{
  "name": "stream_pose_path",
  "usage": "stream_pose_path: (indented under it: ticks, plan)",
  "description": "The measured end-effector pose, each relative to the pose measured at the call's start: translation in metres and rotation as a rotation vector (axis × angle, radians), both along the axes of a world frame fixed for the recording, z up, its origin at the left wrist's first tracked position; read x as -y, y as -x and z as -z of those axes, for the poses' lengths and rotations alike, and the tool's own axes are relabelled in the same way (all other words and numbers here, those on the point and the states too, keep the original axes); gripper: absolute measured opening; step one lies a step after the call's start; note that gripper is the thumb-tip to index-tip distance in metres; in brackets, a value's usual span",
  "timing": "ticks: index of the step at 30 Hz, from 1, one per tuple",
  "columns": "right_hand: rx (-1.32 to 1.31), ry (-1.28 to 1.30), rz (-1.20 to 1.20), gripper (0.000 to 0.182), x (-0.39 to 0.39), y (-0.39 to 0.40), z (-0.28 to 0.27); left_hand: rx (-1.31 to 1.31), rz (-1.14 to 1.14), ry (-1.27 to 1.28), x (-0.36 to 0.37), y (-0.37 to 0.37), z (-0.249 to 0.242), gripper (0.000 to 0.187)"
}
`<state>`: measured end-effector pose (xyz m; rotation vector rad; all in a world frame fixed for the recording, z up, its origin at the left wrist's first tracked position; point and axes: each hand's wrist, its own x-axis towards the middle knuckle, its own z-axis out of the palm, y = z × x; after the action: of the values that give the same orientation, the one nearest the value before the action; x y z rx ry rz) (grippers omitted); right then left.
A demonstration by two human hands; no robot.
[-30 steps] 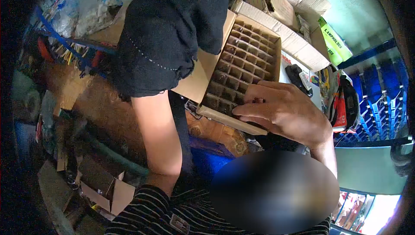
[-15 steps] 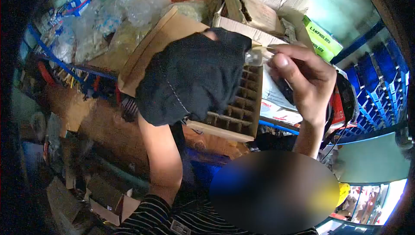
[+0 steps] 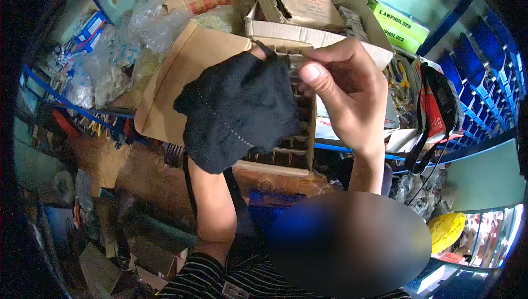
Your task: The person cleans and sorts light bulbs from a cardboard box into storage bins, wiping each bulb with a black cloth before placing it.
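Note:
A black cloth (image 3: 236, 109) with a line of pale stitching covers most of my left hand (image 3: 257, 52). One fingertip shows at the cloth's top edge, and the other fingers are hidden under it. Close by on the right is my right hand (image 3: 344, 87), its thumb and forefinger curled together near the cloth. A small clear piece seems to be at these fingertips, too indistinct to name. Below both hands stands an open cardboard box (image 3: 275, 165) with a grid of dividers, partly covered by the cloth.
Behind are an open carton (image 3: 308, 35), a flattened box (image 3: 291, 4) inside it and green lampholder boxes (image 3: 396, 24). Clear plastic bags (image 3: 115, 57) lie at the left. Blue bins (image 3: 484, 90) line the right wall. A black strap (image 3: 423, 117) hangs beside a red box.
The view has shifted. My right hand is closer to the cloth, and the clear glass-like piece seen between cloth and fingers is now mostly hidden. The cloth hangs differently over my left hand.

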<state>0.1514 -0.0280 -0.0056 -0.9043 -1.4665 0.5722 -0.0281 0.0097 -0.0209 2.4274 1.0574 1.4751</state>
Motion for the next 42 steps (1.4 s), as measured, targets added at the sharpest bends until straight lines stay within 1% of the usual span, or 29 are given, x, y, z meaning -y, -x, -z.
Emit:
stream_pose_path:
  ticks: [2,3,6,7,13,16,19,22,23,26,27,28,30,31,32,34,35,38,39,40,42]
  plan:
    - [0.088,-0.092,-0.001,0.022,-0.003,-0.004,0.007,0.011,-0.01,0.002,0.0,0.001,0.0,0.022]
    - [0.084,-0.107,-0.004,0.018,-0.001,-0.002,0.007,0.012,-0.018,0.002,0.0,0.003,0.0,0.022]
    - [0.172,-0.283,-0.007,0.014,-0.006,-0.001,0.008,0.021,-0.012,0.005,0.0,0.003,-0.001,0.022]
    - [0.079,-0.237,-0.048,0.013,-0.006,0.001,0.008,0.024,-0.009,0.012,-0.002,0.004,-0.001,0.022]
    - [-0.035,-0.222,-0.093,0.013,-0.005,0.003,0.011,0.019,0.0,0.03,-0.005,0.01,-0.004,0.022]
    - [-0.231,-0.212,-0.259,0.016,-0.007,0.004,0.013,0.018,0.002,0.036,-0.005,0.011,-0.006,0.022]
    - [-0.291,-0.216,-0.328,0.019,-0.009,0.003,0.016,0.011,0.001,0.039,-0.005,0.009,-0.005,0.022]
    - [-0.353,-0.159,-0.336,0.022,-0.006,0.006,0.013,0.007,0.007,0.041,-0.005,0.007,-0.006,0.022]
    - [-0.35,-0.128,-0.263,0.022,-0.004,0.008,0.012,0.004,0.008,0.038,-0.005,0.005,-0.006,0.022]
    - [-0.299,-0.13,0.104,0.027,-0.004,0.017,0.015,0.003,0.006,0.019,-0.004,-0.006,-0.005,0.022]
    - [-0.243,-0.205,0.21,0.03,-0.008,0.021,0.021,0.0,0.002,0.012,-0.002,-0.009,-0.004,0.022]
    - [-0.204,-0.296,0.243,0.028,-0.011,0.025,0.025,0.005,-0.005,0.003,0.001,-0.014,-0.002,0.022]
    - [0.007,-0.549,0.303,0.025,-0.017,0.025,0.026,0.014,-0.018,-0.013,0.003,-0.018,-0.001,0.022]
    - [0.089,-0.58,0.306,0.026,-0.018,0.025,0.024,0.019,-0.025,-0.017,0.003,-0.019,0.0,0.022]
    - [0.128,-0.564,0.254,0.024,-0.017,0.024,0.021,0.027,-0.029,-0.022,0.003,-0.02,0.001,0.022]
    - [0.389,-0.593,0.256,0.021,-0.011,0.017,0.014,0.043,-0.04,-0.025,0.003,-0.02,0.002,0.022]
    - [0.387,-0.576,0.249,0.017,-0.013,0.018,0.016,0.055,-0.041,-0.024,0.002,-0.019,0.002,0.022]
    - [0.383,-0.609,0.319,0.022,-0.012,0.012,0.012,0.069,-0.037,-0.019,-0.001,-0.018,0.002,0.022]
    - [0.232,-0.512,0.265,0.028,-0.01,0.012,0.015,0.071,-0.031,-0.013,-0.002,-0.017,0.001,0.022]
    - [0.1,-0.526,0.231,0.033,-0.014,0.013,0.014,0.069,-0.025,-0.007,-0.003,-0.017,0.001,0.022]
    - [-0.144,-0.335,0.079,0.033,-0.009,0.017,0.013,0.067,-0.013,0.0,-0.004,-0.018,0.001,0.022]
